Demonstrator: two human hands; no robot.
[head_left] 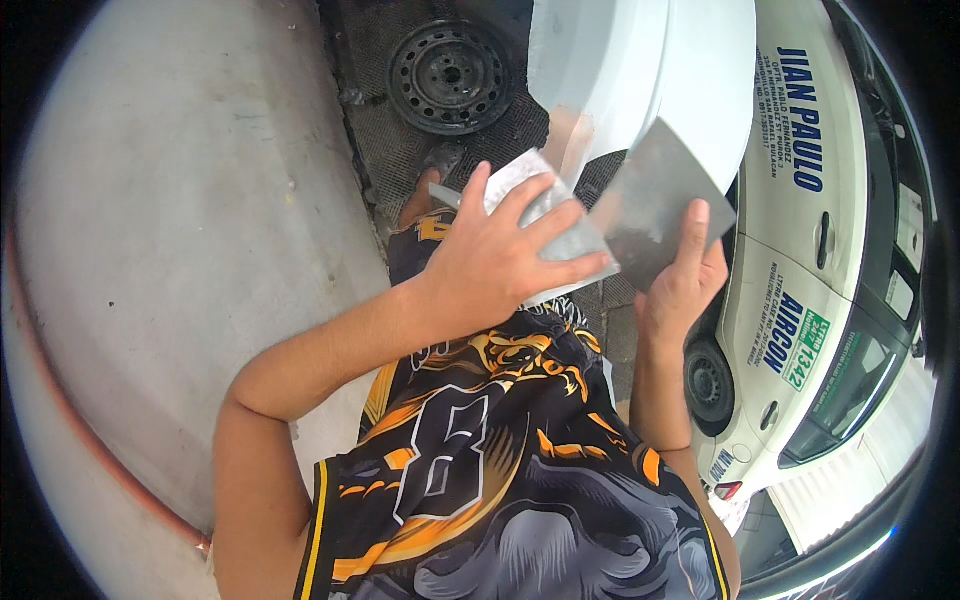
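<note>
My left hand (495, 255) grips a flat grey-white plate (560, 235) smeared with paste, fingers spread over its top. My right hand (685, 280) holds a wide metal scraper blade (655, 200), index finger laid along it. The blade's edge meets the plate's right edge. Both are raised in front of a white car fender (640, 80) with a dull patch near its lower edge.
A bare black steel wheel (450, 75) lies on a metal grate (385, 150) ahead. Pale concrete floor (180, 220) spreads to the left. The white car's side with doors and blue lettering (810, 250) runs along the right, its rear wheel (708, 385) near my right forearm.
</note>
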